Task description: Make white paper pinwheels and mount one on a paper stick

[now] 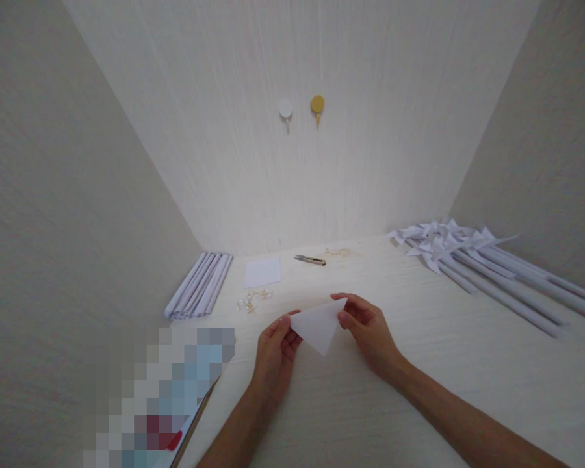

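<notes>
A white sheet of paper (pixel 320 325), folded into a triangle, is held up above the table between my two hands. My left hand (pixel 275 350) pinches its left corner between thumb and fingers. At the upper right corner, my right hand (pixel 367 327) grips the paper the same way. The triangle's third corner points down toward me. Beyond my left hand lie small white and tan pieces (pixel 253 300) in a loose scatter. Behind them rests a flat stack of square white paper (pixel 262 272). A pair of thread snips (pixel 311 260) lies beyond the folded paper.
Rolled white paper tubes (pixel 199 286) lie side by side at the left wall. Several paper pinwheels (pixel 443 244) on tube sticks are piled at the right. More small tan bits (pixel 337 251) sit near the back wall, where two hooks (pixel 317 104) hang. A blurred-out object (pixel 190 390) occupies the lower left.
</notes>
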The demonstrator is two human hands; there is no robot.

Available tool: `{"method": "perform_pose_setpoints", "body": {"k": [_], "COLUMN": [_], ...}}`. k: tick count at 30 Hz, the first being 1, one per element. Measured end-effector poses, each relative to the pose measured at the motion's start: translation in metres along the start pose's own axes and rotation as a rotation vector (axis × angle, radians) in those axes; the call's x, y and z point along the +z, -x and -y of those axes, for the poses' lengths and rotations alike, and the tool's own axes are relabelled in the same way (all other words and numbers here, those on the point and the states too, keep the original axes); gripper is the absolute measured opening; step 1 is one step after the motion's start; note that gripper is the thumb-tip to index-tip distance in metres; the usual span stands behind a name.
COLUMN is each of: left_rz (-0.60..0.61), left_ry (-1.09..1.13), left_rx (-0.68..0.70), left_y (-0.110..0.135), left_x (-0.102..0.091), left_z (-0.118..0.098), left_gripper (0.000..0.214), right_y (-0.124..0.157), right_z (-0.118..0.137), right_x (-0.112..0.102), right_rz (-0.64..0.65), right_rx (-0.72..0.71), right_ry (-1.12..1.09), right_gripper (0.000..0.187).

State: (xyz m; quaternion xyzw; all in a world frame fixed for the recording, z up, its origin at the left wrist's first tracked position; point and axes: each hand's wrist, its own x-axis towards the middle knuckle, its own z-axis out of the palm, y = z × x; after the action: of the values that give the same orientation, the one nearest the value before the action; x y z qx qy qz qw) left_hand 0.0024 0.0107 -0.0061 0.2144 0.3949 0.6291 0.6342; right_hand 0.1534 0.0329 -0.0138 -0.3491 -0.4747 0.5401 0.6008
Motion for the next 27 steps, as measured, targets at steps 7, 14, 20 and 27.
{"method": "perform_pose_setpoints", "body": {"k": [7,14,20,27], "left_rz": [0.006,0.006,0.03,0.069], "left_ry": [-0.01,-0.019,-0.029,-0.068], "left_rx": [-0.006,0.002,0.018,0.048], "left_y": [0.0,0.0,0.0,0.001], "left_x": [0.0,-0.001,-0.001,-0.001], "left_z": [0.0,0.001,0.001,0.003], "left_gripper": [0.019,0.022,0.026,0.023], "right_y": [-0.002,0.0,0.0,-0.001], "right_z": [-0.004,0.001,0.002,0.006], "right_x": [-0.004,-0.001,0.0,0.004], "right_rz": [0.012,-0.013,-0.086,-0.18], "right_rx": [-0.039,-0.008,0.026,0.073], "right_ry": [-0.005,-0.07,-0.094,-0.199], "right_gripper": [0.018,0.012,0.016,0.017]}}
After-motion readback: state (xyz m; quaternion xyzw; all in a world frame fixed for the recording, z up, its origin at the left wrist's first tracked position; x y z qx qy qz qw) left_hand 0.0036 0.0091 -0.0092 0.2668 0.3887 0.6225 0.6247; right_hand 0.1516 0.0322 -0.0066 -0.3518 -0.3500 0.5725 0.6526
